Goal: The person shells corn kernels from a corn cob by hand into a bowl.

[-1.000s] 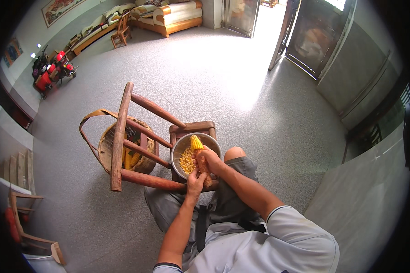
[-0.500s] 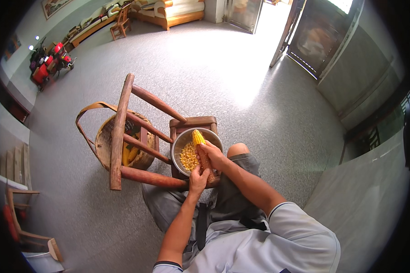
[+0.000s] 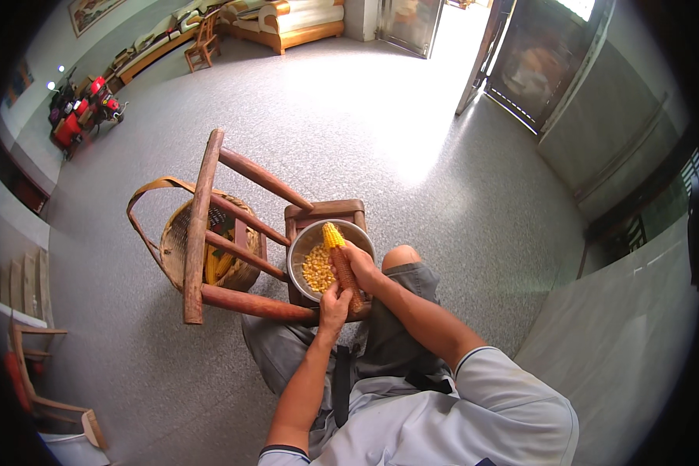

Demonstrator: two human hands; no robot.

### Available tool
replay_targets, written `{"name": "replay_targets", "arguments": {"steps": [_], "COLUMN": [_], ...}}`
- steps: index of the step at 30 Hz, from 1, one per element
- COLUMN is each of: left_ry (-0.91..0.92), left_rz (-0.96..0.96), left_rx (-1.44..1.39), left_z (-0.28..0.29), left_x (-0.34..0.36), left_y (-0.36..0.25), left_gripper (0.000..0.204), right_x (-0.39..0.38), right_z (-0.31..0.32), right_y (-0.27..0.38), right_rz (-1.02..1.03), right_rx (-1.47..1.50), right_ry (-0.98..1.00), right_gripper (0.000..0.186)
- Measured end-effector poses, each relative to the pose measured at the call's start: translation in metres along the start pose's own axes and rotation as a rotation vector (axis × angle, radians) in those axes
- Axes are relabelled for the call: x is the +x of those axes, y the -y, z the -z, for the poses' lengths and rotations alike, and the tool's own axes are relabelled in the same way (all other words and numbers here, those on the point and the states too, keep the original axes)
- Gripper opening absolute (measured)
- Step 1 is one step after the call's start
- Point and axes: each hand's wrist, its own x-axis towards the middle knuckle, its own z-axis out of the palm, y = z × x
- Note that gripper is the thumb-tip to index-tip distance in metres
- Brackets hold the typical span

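Note:
Over a round metal bowl [image 3: 293, 273], both my hands are closed around a corn cob [image 3: 345, 272]. Its far end carries yellow kernels, while the lower length is stripped to reddish brown. My right hand [image 3: 361, 266] wraps the cob from the right, just below the yellow part. Lower down, my left hand [image 3: 333, 307] grips it from the left near the bare end. Loose yellow kernels [image 3: 317, 269] lie in the bowl. Fingers hide part of the cob's middle.
The bowl sits on the seat of a wooden chair [image 3: 325, 208], whose back frame leans out leftward. Behind that frame stands a woven basket [image 3: 177, 233] with yellow corn ears [image 3: 220, 264]. A red motorbike [image 3: 85, 115] and a sofa [image 3: 303, 19] are farther off.
The whole view has shifted slightly, so bowl and chair appear a little farther left. Both hands keep their hold on the cob, with little change in grip.

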Motion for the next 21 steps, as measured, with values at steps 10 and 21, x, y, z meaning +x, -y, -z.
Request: {"name": "replay_targets", "arguments": {"steps": [10, 21], "left_ry": [0.019, 0.05], "left_rz": [0.118, 0.167], "left_rx": [-0.262, -0.442], "left_z": [0.004, -0.002], "left_x": [0.0, -0.007], "left_y": [0.002, -0.007], "left_gripper": [0.027, 0.026], "right_x": [-0.001, 0.009], "right_z": [-0.004, 0.001], "right_y": [0.006, -0.005], "right_rz": [0.03, 0.042], "right_rx": [0.148, 0.083], "right_ry": [0.083, 0.113], "right_gripper": [0.049, 0.052]}}
